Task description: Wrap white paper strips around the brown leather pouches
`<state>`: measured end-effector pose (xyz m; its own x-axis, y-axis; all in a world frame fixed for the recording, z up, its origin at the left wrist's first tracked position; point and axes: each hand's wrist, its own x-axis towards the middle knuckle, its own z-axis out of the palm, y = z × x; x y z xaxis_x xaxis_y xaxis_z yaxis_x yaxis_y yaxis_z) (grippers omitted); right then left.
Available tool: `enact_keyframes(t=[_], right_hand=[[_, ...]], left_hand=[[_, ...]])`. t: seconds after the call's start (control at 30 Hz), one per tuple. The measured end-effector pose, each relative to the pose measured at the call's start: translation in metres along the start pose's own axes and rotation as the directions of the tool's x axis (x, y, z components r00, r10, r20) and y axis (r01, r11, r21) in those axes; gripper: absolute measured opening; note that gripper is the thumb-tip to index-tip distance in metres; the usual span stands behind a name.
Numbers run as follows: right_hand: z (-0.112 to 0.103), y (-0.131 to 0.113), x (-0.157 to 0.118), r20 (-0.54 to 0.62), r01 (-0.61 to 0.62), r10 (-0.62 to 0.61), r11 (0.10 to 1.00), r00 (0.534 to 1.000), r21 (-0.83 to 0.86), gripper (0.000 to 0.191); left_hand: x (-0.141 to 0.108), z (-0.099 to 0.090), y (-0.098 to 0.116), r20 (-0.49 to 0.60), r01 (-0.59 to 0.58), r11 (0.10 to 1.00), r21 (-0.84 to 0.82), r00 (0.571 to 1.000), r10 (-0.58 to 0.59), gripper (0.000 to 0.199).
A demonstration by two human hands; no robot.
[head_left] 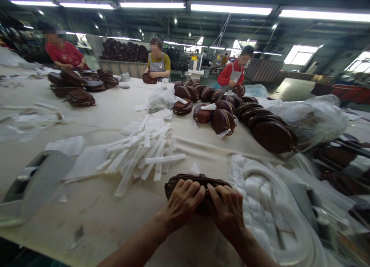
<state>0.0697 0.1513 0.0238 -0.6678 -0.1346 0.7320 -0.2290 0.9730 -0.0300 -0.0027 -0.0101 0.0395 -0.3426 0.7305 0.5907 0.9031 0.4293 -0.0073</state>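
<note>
A dark brown bag stands on the table close in front of me, its top edge turned up and a bit of white material sticking out behind it. My left hand is closed on the left part of that top edge, fingers curled over it. On the right part, my right hand grips in the same way, the two hands almost meeting at the middle. Both thumbs and much of the bag's near side are hidden by the hands. Just beyond the bag lies a loose pile of white paper strips.
Grey tape dispensers stand at the left and right. White foam coils lie right of the bag. Rows of brown bags and a clear plastic bundle fill the far right. Several people work across the table, near another bag pile.
</note>
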Motion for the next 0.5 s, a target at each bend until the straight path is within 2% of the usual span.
enact_keyframes(t=[0.07, 0.17, 0.2, 0.27, 0.33, 0.4, 0.43, 0.5], right_hand=[[0.000, 0.001, 0.000, 0.040, -0.030, 0.029, 0.999, 0.999, 0.024, 0.023], [-0.004, 0.009, 0.009, 0.238, -0.136, 0.095, 0.977, 0.967, 0.163, 0.013], [-0.007, 0.013, 0.014, 0.318, -0.189, 0.116, 0.960, 0.941, 0.209, 0.015], [-0.015, 0.021, 0.028, 0.450, -0.277, 0.137, 0.924, 0.882, 0.262, 0.030], [-0.023, 0.028, 0.046, 0.528, -0.281, 0.116, 0.928, 0.841, 0.244, 0.043], [-0.028, 0.033, 0.065, 0.600, -0.246, 0.084, 0.950, 0.796, 0.193, 0.041], [-0.028, 0.035, 0.075, 0.646, -0.246, 0.074, 0.952, 0.759, 0.180, 0.039], [-0.024, 0.034, 0.090, 0.763, -0.301, 0.066, 0.938, 0.644, 0.173, 0.037]], left_hand=[[0.001, 0.002, 0.000, 0.018, 0.025, 0.999, 0.026, 1.000, -0.025, 0.024], [0.004, 0.005, 0.000, 0.031, 0.072, 0.995, 0.063, 0.997, -0.074, 0.017], [0.005, 0.006, 0.000, 0.025, 0.078, 0.995, 0.064, 0.997, -0.080, 0.015], [0.006, 0.007, -0.002, 0.006, 0.069, 0.997, 0.042, 0.998, -0.069, 0.012], [0.007, 0.008, -0.003, 0.007, 0.059, 0.998, -0.005, 0.998, -0.059, 0.010], [0.008, 0.009, -0.007, 0.032, 0.066, 0.997, -0.050, 0.997, -0.065, 0.006], [0.010, 0.011, -0.010, 0.046, 0.069, 0.995, -0.067, 0.997, -0.066, 0.004], [0.014, 0.012, -0.018, 0.065, 0.057, 0.994, -0.092, 0.997, -0.051, 0.002]])
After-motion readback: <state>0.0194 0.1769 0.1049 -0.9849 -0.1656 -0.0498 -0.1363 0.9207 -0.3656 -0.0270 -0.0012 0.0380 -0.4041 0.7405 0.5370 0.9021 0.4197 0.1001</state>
